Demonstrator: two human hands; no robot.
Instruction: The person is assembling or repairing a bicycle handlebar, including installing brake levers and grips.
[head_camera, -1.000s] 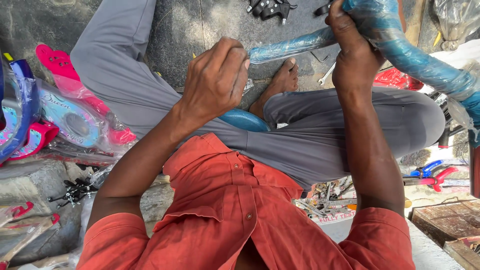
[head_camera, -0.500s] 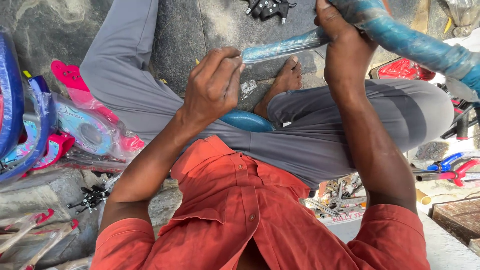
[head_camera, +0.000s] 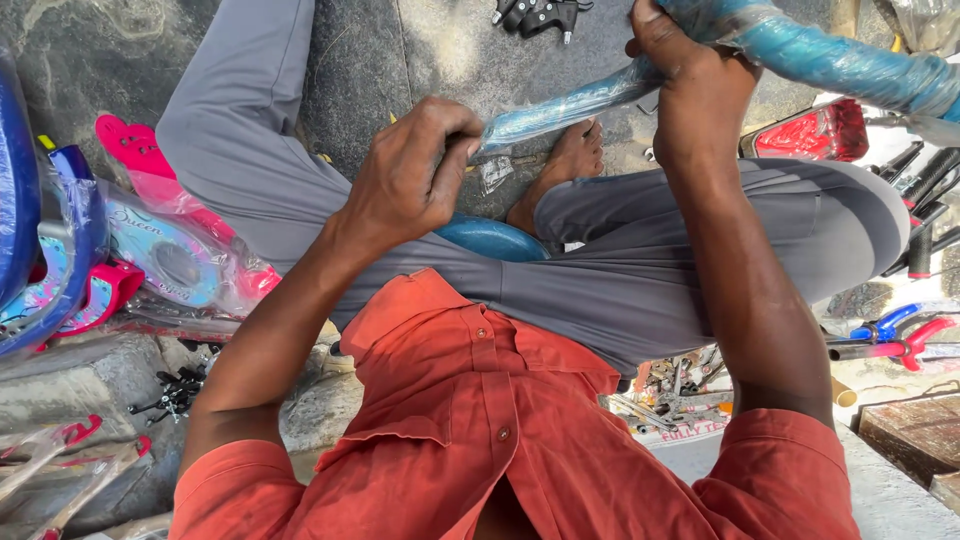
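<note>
While the person sits cross-legged on the stone floor (head_camera: 420, 50), a blue plastic-wrapped bicycle frame tube (head_camera: 570, 105) is held between both hands above the grey trousers (head_camera: 640, 270). The left hand (head_camera: 415, 175) is closed in a fist around the tube's lower end, where the wrapping seems to be pinched between thumb and fingers. The right hand (head_camera: 690, 85) is clamped higher up, at the junction where the thinner tube meets a thicker blue wrapped tube (head_camera: 850, 65). The long axis of the thinner tube runs from the left fist up and rightward to the right hand, so the free end lies nearest the left hand. A blue rounded part (head_camera: 490, 240) rests under the left wrist on the lap. Black brake levers (head_camera: 535, 14) lie on the floor beyond.
</note>
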